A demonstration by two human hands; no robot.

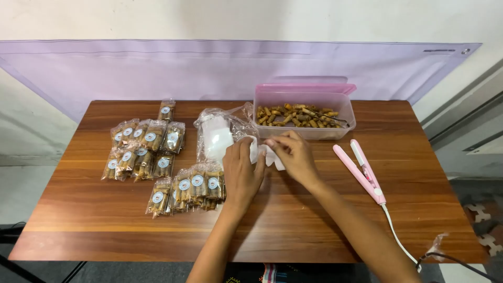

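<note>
Pinching a small clear bag (pixel 266 154) between them, the left hand (pixel 241 170) and right hand (pixel 293 154) grip it mid-table, just near of the pink tub of snacks (pixel 304 112); filled packets (pixel 157 157) lie left, a pink sealer (pixel 361 170) right.

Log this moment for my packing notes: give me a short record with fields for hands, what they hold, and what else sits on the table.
left hand: left hand grips one edge of a small clear bag
right hand: right hand pinches the same bag's other edge
snack tub: clear plastic tub of brown snack sticks, pink lid, behind the hands
empty bags: bundle of clear bags, left of the tub
packed bags: filled packets with round labels, in groups on the left
sealer: pink corded heat sealer, to the right, jaws apart
surface: wooden table
</note>
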